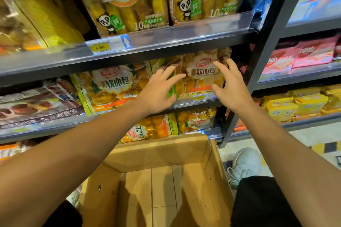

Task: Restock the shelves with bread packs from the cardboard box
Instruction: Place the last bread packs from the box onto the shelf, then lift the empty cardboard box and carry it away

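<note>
Both hands spread wide, holding nothing: left hand (158,92) and right hand (230,86) just press flat against the bread pack (201,72) on the middle shelf (55,64). Cardboard box (162,153) sits open below.

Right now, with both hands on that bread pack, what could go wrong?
The bread pack stands at the front edge of the middle shelf; the left hand and right hand only touch it with spread fingers, so it might tip forward and fall. Pushing hard could squash the soft bread. The cardboard box sits close by the shoe, a possible trip.
</note>
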{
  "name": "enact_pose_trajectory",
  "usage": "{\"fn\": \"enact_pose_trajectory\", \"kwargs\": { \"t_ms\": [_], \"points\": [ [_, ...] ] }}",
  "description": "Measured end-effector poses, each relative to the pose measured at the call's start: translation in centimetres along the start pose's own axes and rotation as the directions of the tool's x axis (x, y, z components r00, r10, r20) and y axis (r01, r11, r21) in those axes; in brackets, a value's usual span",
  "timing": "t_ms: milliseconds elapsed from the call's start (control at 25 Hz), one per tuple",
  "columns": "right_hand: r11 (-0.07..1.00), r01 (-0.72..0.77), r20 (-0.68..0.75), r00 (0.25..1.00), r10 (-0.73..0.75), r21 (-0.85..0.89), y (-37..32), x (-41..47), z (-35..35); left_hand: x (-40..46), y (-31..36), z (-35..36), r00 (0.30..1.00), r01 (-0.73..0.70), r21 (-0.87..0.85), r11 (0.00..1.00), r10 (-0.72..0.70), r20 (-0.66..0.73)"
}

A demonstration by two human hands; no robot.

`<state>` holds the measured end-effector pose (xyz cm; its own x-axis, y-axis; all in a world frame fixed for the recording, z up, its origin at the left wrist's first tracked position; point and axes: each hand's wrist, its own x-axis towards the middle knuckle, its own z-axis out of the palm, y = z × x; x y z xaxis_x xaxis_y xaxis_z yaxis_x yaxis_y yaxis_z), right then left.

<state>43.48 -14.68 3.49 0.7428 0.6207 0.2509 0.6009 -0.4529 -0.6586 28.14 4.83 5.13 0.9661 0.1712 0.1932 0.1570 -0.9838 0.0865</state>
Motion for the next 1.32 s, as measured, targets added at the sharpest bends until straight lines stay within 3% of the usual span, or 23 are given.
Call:
{"fn": "enact_pose_trajectory", "kwargs": {
  "t_ms": [80,200,320,400,680,960,1120,1320],
  "points": [
    [0.997,0.072,0.029,0.997,-0.072,-0.005,-0.8,-1.5,0.1,-2.2,-0.5,-0.2,1.000,-0.016,-0.015,1.000,0.016,-0.007],
    [0.978,0.197,0.218,0.960,-0.177,-0.073,-2.0,-4.6,1.6,-7.2,-0.7,-0.9,0.999,0.046,-0.064,0.997,-0.048,-0.021],
    [0.946,0.282,0.424,0.885,-0.193,-0.158,-3.1,-8.4,2.9,-14.7,-1.8,-1.3,0.993,0.120,-0.056,0.991,-0.119,0.021],
    [0.944,0.284,0.489,0.855,-0.170,-0.169,-3.6,-10.7,3.5,-19.7,-3.1,-0.8,0.984,0.175,-0.058,0.983,-0.172,0.054],
    [0.936,0.267,0.569,0.817,-0.094,-0.230,-5.9,-20.1,6.1,-35.3,-4.9,0.0,0.840,0.523,-0.020,0.852,-0.512,0.179],
    [0.948,0.183,0.601,0.799,0.010,-0.260,-5.7,-25.3,6.3,-40.1,-4.7,3.4,0.786,0.580,-0.052,0.813,-0.542,0.296],
    [0.929,0.117,0.638,0.756,0.145,-0.351,-5.6,-25.1,7.0,-39.5,-5.1,3.5,0.749,0.595,-0.060,0.801,-0.527,0.401],
    [0.987,0.056,0.632,0.773,0.055,-0.153,-5.5,-24.8,11.4,-38.4,-4.7,6.0,0.768,0.587,-0.128,0.800,-0.499,0.402]
  ]
}}
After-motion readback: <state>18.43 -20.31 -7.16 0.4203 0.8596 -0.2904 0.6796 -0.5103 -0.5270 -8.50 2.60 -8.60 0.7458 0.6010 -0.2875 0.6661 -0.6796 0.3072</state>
